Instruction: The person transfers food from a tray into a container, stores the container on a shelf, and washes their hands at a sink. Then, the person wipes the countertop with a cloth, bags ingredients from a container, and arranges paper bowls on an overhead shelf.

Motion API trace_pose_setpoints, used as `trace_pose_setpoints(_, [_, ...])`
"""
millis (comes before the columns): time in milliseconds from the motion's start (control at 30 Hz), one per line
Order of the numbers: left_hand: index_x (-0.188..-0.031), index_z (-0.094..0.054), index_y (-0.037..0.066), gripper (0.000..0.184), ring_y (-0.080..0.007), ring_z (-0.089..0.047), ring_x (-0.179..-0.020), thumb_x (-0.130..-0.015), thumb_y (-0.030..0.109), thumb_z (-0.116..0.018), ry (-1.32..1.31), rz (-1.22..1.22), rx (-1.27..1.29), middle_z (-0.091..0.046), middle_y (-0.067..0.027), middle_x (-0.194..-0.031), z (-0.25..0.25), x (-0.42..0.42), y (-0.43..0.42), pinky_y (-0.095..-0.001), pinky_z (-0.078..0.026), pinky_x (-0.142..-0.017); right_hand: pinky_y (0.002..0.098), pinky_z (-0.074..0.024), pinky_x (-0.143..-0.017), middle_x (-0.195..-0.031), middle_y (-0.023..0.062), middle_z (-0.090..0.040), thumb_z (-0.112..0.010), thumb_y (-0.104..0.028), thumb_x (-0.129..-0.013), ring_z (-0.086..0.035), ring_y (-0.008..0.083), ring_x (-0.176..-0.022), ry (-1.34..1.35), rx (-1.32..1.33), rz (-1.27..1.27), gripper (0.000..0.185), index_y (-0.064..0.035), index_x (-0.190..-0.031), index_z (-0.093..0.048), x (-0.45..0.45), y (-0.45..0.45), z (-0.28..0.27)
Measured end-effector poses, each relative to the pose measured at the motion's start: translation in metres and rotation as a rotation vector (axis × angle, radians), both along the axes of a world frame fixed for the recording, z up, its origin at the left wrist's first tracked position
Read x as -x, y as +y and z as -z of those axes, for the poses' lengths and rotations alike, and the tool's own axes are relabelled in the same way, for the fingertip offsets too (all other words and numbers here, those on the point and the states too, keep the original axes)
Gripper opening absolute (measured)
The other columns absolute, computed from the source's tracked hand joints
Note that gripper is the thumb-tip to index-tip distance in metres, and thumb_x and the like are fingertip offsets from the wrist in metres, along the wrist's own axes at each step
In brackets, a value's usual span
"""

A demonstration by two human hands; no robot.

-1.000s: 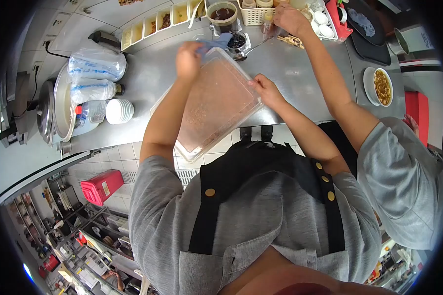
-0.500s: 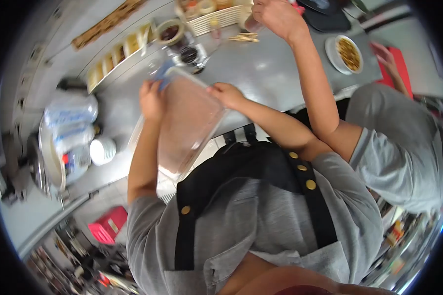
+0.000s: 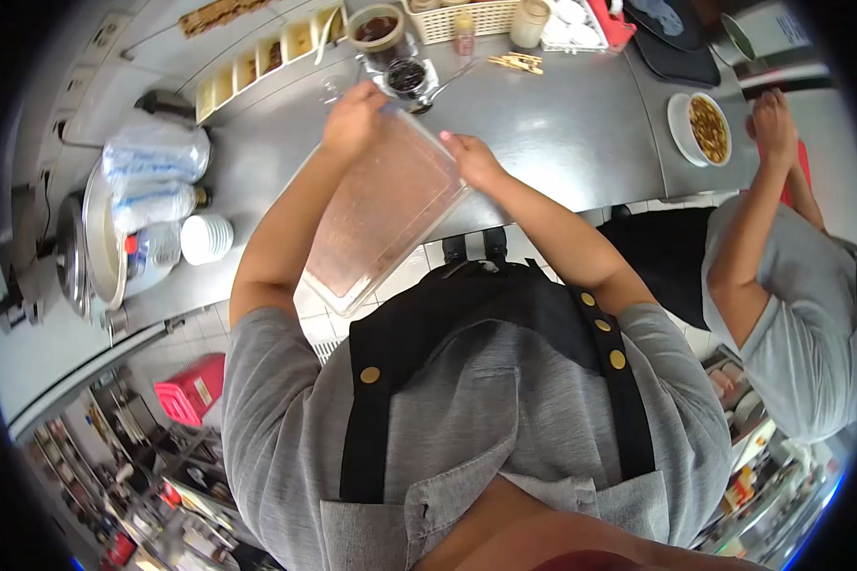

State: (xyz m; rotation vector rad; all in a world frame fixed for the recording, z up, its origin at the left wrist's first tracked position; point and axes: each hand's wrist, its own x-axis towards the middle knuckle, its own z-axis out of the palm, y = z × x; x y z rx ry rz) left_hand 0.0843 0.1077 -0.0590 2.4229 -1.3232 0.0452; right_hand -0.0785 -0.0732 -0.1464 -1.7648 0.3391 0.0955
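- One stack of white cups is set near the front edge of the surface.
- One blue cloth is mostly hidden by the left hand; whether its fingers are closed cannot be told.
- One clear container is held slantwise, extended past that edge.
- Its right side is gripped by the right hand, fingers partly hidden.
- A broad stretch of surface is left before one bowl.

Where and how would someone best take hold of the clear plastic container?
Probably grip the clear plastic container by both long edges, coming from the near side. It is broad and flat, offering edges to grasp, and its near end appears to jut past the front of the counter, which should let fingers reach underneath.
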Motion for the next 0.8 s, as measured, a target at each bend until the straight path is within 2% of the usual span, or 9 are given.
trace_pose_setpoints(67, [-0.105, -0.07, 0.007, 0.031, -0.0336, -0.059, -0.108, -0.075, 0.009, -0.064, -0.011, 0.063, -0.009, -0.062, -0.0137, -0.108, 0.0, 0.028, -0.007, -0.0426, -0.048, -0.093, 0.0431, -0.0472, -0.088, -0.097, 0.0256, -0.068, -0.037, -0.052, -0.102, -0.064, 0.0401, -0.095, 0.108, 0.052, 0.053, 0.062, 0.0019, -0.104, -0.068, 0.003, -0.002, -0.018])
trace_pose_setpoints(133, [-0.107, -0.069, 0.009, 0.033, -0.0317, -0.058, -0.111, -0.075, 0.006, -0.061, 0.05, 0.32, -0.05, -0.062, -0.0126, -0.113, -0.003, 0.06, -0.009, -0.0413, -0.048, -0.095, 0.0432, -0.0471, -0.088, -0.097, 0.0263, -0.068, -0.037, -0.052, -0.102, -0.064, 0.0402, -0.095, 0.116, 0.076, 0.029, 0.063, 0.0023, -0.104, -0.067, 0.002, -0.004, -0.018])
trace_pose_setpoints(267, [-0.109, -0.068, 0.01, 0.034, -0.0302, -0.057, -0.112, -0.076, 0.004, -0.059, -0.035, 0.273, -0.014, -0.061, -0.0111, -0.115, 0.002, 0.022, 0.002, -0.0403, -0.048, -0.095, 0.0433, -0.0474, -0.085, -0.092, 0.0262, -0.067, -0.038, -0.053, -0.102, -0.064, 0.0402, -0.09, 0.074, 0.127, 0.038, 0.064, 0.0037, -0.1, -0.067, 0.004, -0.005, -0.011])
trace_pose_setpoints(367, [-0.103, -0.07, 0.008, 0.028, -0.0301, -0.059, -0.107, -0.077, 0.004, -0.06, -0.111, -0.037, -0.021, -0.062, -0.0099, -0.109, 0.003, -0.022, 0.011, -0.0416, -0.049, -0.091, 0.0423, -0.0475, -0.083, -0.089, 0.0258, -0.067, -0.039, -0.054, -0.101, -0.063, 0.0382, -0.087, 0.106, 0.096, 0.044, 0.065, 0.0045, -0.097, -0.067, 0.003, -0.005, -0.012])
trace_pose_setpoints(500, [-0.1, -0.071, 0.008, 0.026, -0.0303, -0.059, -0.105, -0.077, 0.004, -0.06, -0.063, 0.029, -0.061, -0.062, -0.0093, -0.107, 0.005, 0.002, -0.002, -0.0422, -0.049, -0.09, 0.0413, -0.0476, -0.082, -0.086, 0.0251, -0.066, -0.039, -0.055, -0.101, -0.063, 0.0353, -0.084, 0.081, 0.067, 0.087, 0.067, 0.005, -0.096, -0.067, -0.001, -0.006, 0.006])
trace_pose_setpoints(600, [-0.102, -0.07, 0.008, 0.028, -0.0299, -0.058, -0.106, -0.077, 0.003, -0.06, 0.011, 0.183, -0.019, -0.062, -0.0088, -0.107, 0.0, 0.069, -0.013, -0.0429, -0.048, -0.091, 0.0404, -0.0475, -0.083, -0.087, 0.025, -0.067, -0.038, -0.062, -0.099, -0.064, 0.0329, -0.086, 0.12, 0.0, 0.073, 0.074, 0.0063, -0.095, -0.068, -0.005, -0.01, 0.029])
trace_pose_setpoints(700, [-0.101, -0.068, 0.006, 0.028, -0.0298, -0.059, -0.104, -0.073, 0.001, -0.064, 0.154, 0.275, 0.049, -0.061, -0.0089, -0.105, -0.002, 0.119, -0.027, -0.0419, -0.048, -0.09, 0.0388, -0.048, -0.086, -0.093, 0.0207, -0.069, -0.037, -0.069, -0.096, -0.064, 0.0309, -0.09, 0.069, -0.163, 0.095, 0.082, 0.0066, -0.099, -0.068, -0.008, -0.014, 0.028])
trace_pose_setpoints(767, [-0.103, -0.068, 0.007, 0.031, -0.0272, -0.056, -0.109, -0.072, 0.002, -0.066, 0.167, 0.266, 0.058, -0.059, -0.0071, -0.107, -0.004, 0.136, -0.029, -0.0418, -0.046, -0.092, 0.0349, -0.0485, -0.09, -0.103, 0.0159, -0.07, -0.037, -0.072, -0.094, -0.064, 0.0264, -0.095, 0.35, -0.708, 0.059, 0.085, 0.0059, -0.106, -0.067, -0.008, -0.02, -0.003])
trace_pose_setpoints(800, [-0.104, -0.068, 0.008, 0.033, -0.0261, -0.054, -0.112, -0.072, 0.004, -0.067, 0.203, 0.275, 0.04, -0.058, -0.0057, -0.11, -0.003, 0.135, -0.028, -0.0421, -0.045, -0.094, 0.0332, -0.0506, -0.088, -0.106, 0.0113, -0.069, -0.038, -0.075, -0.092, -0.064, 0.0218, -0.093, 0.365, -0.668, 0.088, 0.086, 0.004, -0.112, -0.066, -0.018, -0.023, 0.026])
